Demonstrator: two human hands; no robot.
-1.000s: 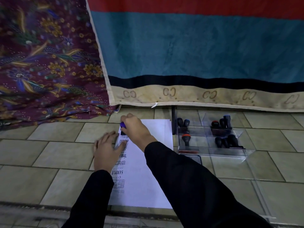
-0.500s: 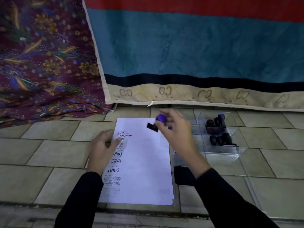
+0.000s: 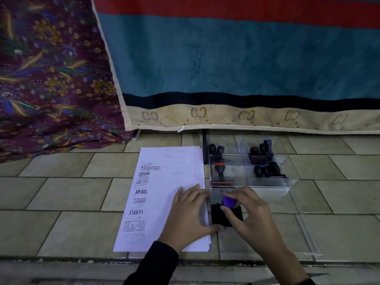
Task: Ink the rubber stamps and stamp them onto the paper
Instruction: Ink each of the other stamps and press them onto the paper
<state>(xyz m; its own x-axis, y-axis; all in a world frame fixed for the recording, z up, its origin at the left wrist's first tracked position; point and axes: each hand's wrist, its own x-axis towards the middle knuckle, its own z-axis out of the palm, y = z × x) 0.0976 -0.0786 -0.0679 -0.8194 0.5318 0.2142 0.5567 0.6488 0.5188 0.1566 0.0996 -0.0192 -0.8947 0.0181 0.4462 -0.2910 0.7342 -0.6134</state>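
A white sheet of paper (image 3: 181, 167) lies on the tiled floor with a column of black stamp prints down its left side. To its right sits a black ink pad (image 3: 218, 218) with its lid open behind it. My right hand (image 3: 249, 217) grips a stamp with a purple handle (image 3: 228, 202) and holds it down on the pad. My left hand (image 3: 190, 210) rests flat with spread fingers on the paper's right edge, its thumb at the pad's near corner.
A clear plastic organizer (image 3: 267, 182) behind the pad holds several black and orange-banded stamps. A striped blanket (image 3: 236, 64) and a floral cloth (image 3: 51, 75) hang at the back. A floor ledge (image 3: 82, 262) runs along the near edge.
My right hand lifted the purple stamp off the paper's top left, carried it right and set it on the ink pad. My left hand slid from the paper's left edge to its right.
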